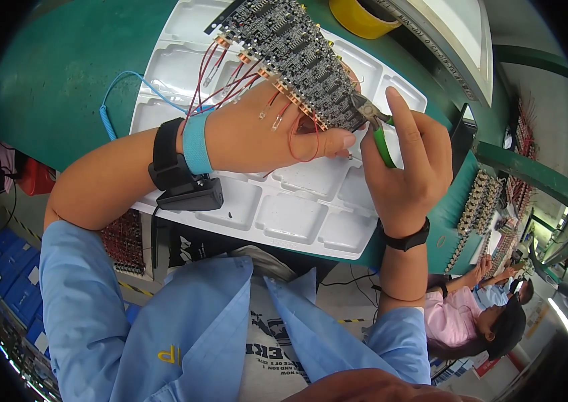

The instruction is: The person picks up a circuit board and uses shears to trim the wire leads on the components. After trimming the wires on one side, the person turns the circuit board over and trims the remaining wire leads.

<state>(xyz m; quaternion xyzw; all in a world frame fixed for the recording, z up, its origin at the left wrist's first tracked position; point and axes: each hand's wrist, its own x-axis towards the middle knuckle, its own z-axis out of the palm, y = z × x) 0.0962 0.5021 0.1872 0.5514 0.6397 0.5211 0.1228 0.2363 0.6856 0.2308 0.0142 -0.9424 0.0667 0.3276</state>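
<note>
My left hand (pixel 257 130) is closed on the near end of a long black circuit board panel (pixel 297 57), its thumb pressed along the near edge. Copper-coloured coils line the panel's left edge, and red wires with small clear LEDs (pixel 277 120) dangle from there over the hand. In my right hand (pixel 408 161) is a pair of green-handled cutting pliers (pixel 381 137), its jaws touching the panel's near right corner. The right index finger stretches upward, off the handles. Whether the jaws are around a lead cannot be made out. Beneath both hands lies a white moulded plastic tray (pixel 290 214).
A yellow tape roll (pixel 364 17) sits at the back beside a pale-framed panel. The blue coiled cord (pixel 106 120) runs to my left wristband. More circuit boards (pixel 478 201) lie on the green bench at right. A person in pink (pixel 458 318) sits farther right; blue bins (pixel 16 275) stand lower left.
</note>
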